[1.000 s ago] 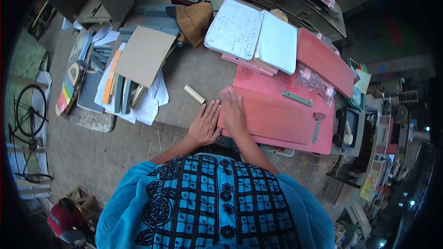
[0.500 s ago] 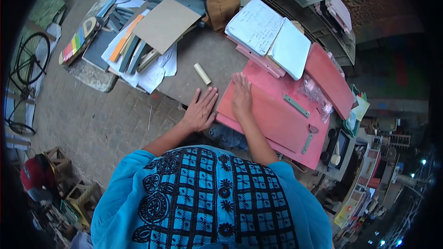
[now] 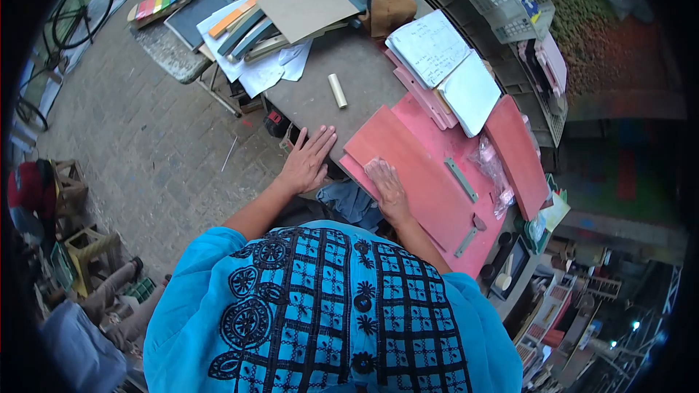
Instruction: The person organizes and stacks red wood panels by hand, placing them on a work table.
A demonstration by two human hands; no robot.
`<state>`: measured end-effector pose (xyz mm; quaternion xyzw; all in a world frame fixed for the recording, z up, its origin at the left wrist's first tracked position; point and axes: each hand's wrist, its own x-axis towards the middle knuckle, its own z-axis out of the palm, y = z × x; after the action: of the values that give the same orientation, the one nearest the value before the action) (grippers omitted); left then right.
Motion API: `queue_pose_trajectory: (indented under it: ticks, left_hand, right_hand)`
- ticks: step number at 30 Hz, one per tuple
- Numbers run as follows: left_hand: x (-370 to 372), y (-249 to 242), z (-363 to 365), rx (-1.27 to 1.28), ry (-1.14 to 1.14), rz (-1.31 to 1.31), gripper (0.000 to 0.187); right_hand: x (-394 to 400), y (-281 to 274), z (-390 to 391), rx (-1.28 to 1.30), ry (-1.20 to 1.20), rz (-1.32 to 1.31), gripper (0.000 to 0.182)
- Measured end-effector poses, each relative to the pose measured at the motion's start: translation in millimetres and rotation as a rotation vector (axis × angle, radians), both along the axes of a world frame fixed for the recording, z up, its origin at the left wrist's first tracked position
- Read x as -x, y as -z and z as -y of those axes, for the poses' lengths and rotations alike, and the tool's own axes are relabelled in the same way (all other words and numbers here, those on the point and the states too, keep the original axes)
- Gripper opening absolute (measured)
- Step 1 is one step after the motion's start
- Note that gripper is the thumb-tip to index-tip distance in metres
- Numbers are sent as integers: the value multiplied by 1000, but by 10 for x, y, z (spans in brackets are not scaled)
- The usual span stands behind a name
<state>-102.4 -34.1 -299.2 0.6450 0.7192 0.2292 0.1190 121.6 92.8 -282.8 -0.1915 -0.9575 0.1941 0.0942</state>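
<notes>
My left hand (image 3: 306, 162) rests at the near edge of the grey table (image 3: 309, 98), fingers stretched out and holding nothing. My right hand (image 3: 389, 189) lies on the near left part of a flat red board (image 3: 415, 175), palm down, its fingers slightly blurred. Under that board is a larger pink-red sheet (image 3: 419, 118). Two narrow green strips, one a green strip (image 3: 461, 180) near the board's far right side, lie to the right of my right hand. A short pale cylinder (image 3: 337, 91) lies beyond my left hand.
An open notebook (image 3: 429, 47) sits on stacked pink pieces. Another red board (image 3: 515, 156) and crumpled clear plastic (image 3: 488, 164) are at right. Wooden strips and a beige board (image 3: 309, 7) lie at the far left, near a brown cloth item (image 3: 389, 11). A plastic crate (image 3: 502, 4) stands behind.
My right hand has slid back over the red board toward my body, uncovering its far corner. My left hand stays at the table edge. The camera view has shifted.
</notes>
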Motion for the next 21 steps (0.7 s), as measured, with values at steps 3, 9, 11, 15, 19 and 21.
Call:
queue_pose_trajectory:
  ticks: [3, 9, 11, 15, 19, 21]
  left_hand:
    - [-49, 22, 6, -18, -29, 1, 75]
    - [-103, 89, 20, -35, -81, -58, 77]
    - [-129, 47, 30, -16, -103, -68, 79]
    - [-173, 76, 33, -20, -134, 21, 79]
    - [-173, 77, 14, -26, -147, 5, 83]
    - [-178, 66, -1, -14, -145, 0, 85]
  right_hand:
    - [221, 8, -26, 12, -103, -31, 59]
    - [358, 67, -22, 22, -152, -85, 54]
    - [-119, -48, -30, 47, -76, -88, 48]
    - [-1655, 84, -121, 103, 330, -174, 38]
    - [-1765, 126, -114, -11, 544, -184, 38]
    - [-1153, 298, -152, 8, 386, -276, 38]
